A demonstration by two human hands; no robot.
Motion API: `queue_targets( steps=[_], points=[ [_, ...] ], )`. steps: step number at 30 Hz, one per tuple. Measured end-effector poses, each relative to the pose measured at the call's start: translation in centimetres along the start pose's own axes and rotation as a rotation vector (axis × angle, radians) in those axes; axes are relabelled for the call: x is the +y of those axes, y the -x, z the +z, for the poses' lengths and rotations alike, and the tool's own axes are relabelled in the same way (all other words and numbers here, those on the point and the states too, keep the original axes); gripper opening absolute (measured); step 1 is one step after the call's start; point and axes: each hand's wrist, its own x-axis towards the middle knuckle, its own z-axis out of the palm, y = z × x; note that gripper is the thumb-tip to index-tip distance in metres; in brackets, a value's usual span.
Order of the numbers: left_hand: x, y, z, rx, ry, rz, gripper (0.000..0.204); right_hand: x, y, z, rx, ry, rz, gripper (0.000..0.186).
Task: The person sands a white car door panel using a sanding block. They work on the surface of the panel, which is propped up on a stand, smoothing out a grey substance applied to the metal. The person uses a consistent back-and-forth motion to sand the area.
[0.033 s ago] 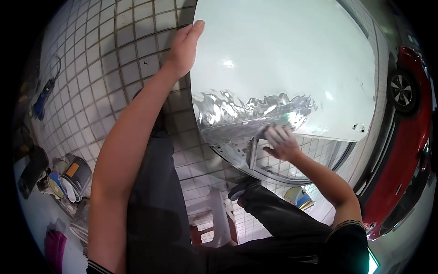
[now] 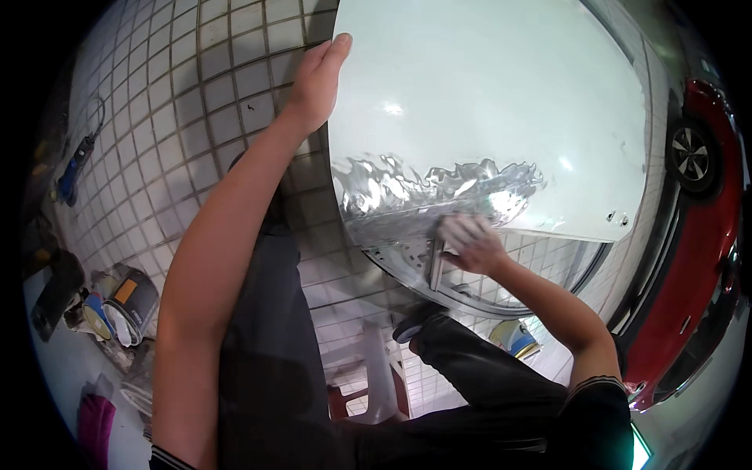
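Panel: a large white car panel (image 2: pixel 486 102) is stood on edge over the tiled floor (image 2: pixel 196 102), filling the picture from twelve to three o'clock.
Bare patch: a shiny band of stripped metal (image 2: pixel 407 200) is seen along the panel's lower part, with a ragged border against the paint.
Left hand: the left hand (image 2: pixel 317 78) is laid flat on the panel's eleven o'clock edge, fingers extended and together, the thumb side hidden behind the rim; nothing else is held.
Right hand: the right hand (image 2: pixel 470 243) is pressed against the lower edge of the bare patch at about four o'clock from the panel's middle; it is blurred, the fingers look curled, and whether something is held beneath them cannot be told.
Risk: the panel appears to be steadied only by the left hand, so a hard push from the right hand could tip or swing it; the exposed lower rim (image 2: pixel 439 270) is likely sharp and could cut the knuckles.
Edges: the lower rim is close above the knee (image 2: pixel 439 329) and the white stool (image 2: pixel 376 376).
Open room: bare tiles are left toward ten o'clock; paint tins (image 2: pixel 125 301) crowd eight o'clock, and a red car (image 2: pixel 697 258) closes off three to four o'clock.
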Motion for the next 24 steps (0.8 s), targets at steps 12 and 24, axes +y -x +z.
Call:
queue_targets(
  steps=[12, 24],
  points=[
    [0.1, 0.1, -0.7, -0.018, -0.004, -0.021, 0.049, 0.9, -1.4, -1.0, -0.118, -0.157, -0.112, 0.064],
    [-0.2, 0.2, 0.9, 0.098, -0.009, -0.003, 0.052, -6.0, -9.9, -0.7, 0.194, -0.014, -0.116, 0.07]
  ],
)
